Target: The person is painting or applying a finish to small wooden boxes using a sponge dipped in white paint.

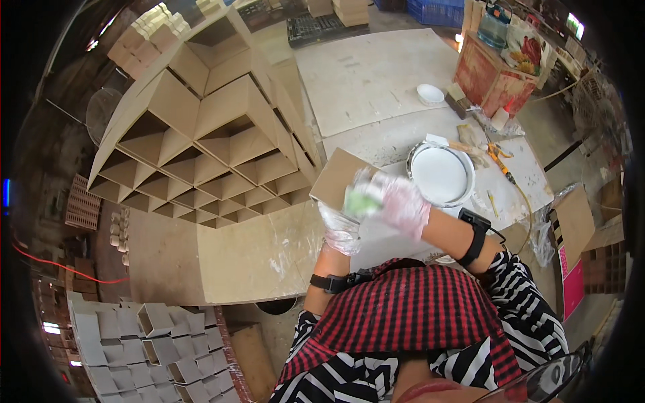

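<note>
My left hand (340,232), in a whitish translucent glove, grips a small brown box (341,171) from below, tilted over the table. My right hand (404,205), gloved the same way and smeared by motion, is closed on a pale green sponge (361,203). The sponge lies against or just over the near side of the box; contact is hard to tell through the blur. Right of my hands stands a round tub (468,195) of white liquid, likely paint. A brush (449,143) with a wooden handle rests across its far rim.
Brown open boxes (176,107) are stacked high on the table's left. A white bowl (430,94), an orange-handled tool (498,158) with a hose, and a red-stained wooden crate (494,74) lie beyond. Whitish boxes (127,336) fill the lower left. An opened carton (578,228) stands right.
</note>
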